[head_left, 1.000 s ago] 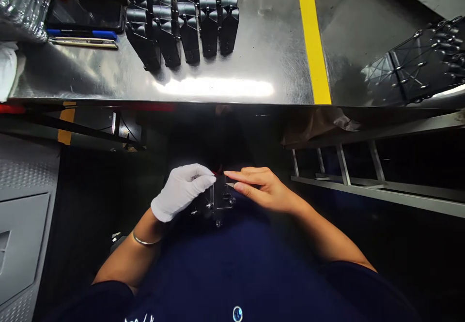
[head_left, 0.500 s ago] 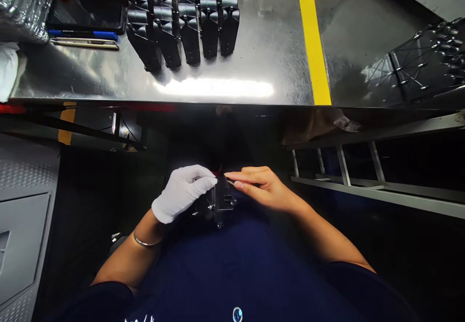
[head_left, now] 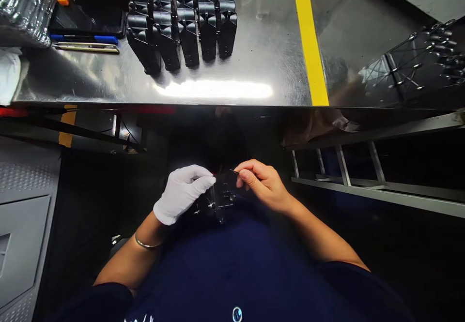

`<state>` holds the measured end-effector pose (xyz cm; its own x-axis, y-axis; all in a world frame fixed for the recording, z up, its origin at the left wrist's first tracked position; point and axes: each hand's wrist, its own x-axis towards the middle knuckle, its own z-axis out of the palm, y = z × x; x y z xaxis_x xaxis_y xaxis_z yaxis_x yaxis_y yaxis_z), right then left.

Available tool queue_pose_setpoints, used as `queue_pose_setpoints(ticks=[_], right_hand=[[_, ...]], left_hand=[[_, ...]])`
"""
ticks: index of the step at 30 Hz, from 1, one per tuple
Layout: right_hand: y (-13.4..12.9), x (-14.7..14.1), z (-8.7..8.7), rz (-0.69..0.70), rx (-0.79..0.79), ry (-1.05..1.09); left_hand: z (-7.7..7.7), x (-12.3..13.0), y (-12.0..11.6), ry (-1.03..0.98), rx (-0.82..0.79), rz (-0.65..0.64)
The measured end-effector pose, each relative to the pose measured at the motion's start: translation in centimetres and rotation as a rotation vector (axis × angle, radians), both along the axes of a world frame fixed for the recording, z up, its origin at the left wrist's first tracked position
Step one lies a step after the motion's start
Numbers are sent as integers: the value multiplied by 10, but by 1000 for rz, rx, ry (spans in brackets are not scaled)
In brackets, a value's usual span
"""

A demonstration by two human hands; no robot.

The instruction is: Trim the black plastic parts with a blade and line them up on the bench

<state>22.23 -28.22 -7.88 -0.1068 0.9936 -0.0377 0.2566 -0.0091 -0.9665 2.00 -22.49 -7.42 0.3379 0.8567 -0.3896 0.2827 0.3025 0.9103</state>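
In a white glove, my left hand [head_left: 184,191] pinches the upper edge of a dark plastic part [head_left: 225,200]. Small rounded bosses and shiny spots show on this part, but it blends into the dark clothing behind it. My bare right hand [head_left: 264,182] is closed, with thumb and forefinger pressed on a thin, dark, pointed sliver [head_left: 234,171]. The sliver points left toward the gloved fingertips, with a small gap between. Whether it is a blade or a scrap I cannot tell.
Rows of black moulded parts [head_left: 187,36] stand on the metal table [head_left: 254,65]. A blue pen [head_left: 105,38] and a slim metallic tool [head_left: 87,48] lie at left. Yellow tape [head_left: 310,41] crosses the tabletop. A grey metal frame [head_left: 363,192] is at right, a grey cabinet [head_left: 22,235] at left.
My right hand has drawn back slightly to the right, and its fingers have curled from stretched out into a pinch. My left hand and the dark part stay nearly in place.
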Motion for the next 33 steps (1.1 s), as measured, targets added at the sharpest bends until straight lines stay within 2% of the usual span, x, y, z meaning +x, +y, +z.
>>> queue_pose_setpoints(ticks=[4, 10, 15, 19, 21, 24, 25, 27, 30, 33], right_hand=[[0, -7, 1, -18, 141, -174], [1, -13, 3, -17, 217, -135], [1, -14, 2, -12, 266, -163], [2, -9, 2, 81, 326, -145], [3, -5, 2, 170, 286, -103], [5, 0, 2, 300, 181, 77], [6, 1, 2, 298, 169, 136], [6, 0, 2, 210, 212, 150], [6, -5, 3, 81, 356, -26], [6, -9, 3, 67, 458, -133]], left_hand=[[-4, 0, -3, 3, 51, 47], [-9, -2, -8, -2, 115, 39], [-7, -1, -7, 2, 92, 55], [-4, 1, -6, -7, 43, 108], [-3, 2, -7, -24, 14, 116], [-2, 4, -8, -51, -4, 101], [-1, 4, -8, -53, 1, 105], [-1, 5, -6, -46, 18, 128], [-2, 5, -3, -15, 33, 172], [-4, 6, -2, 11, 34, 181]])
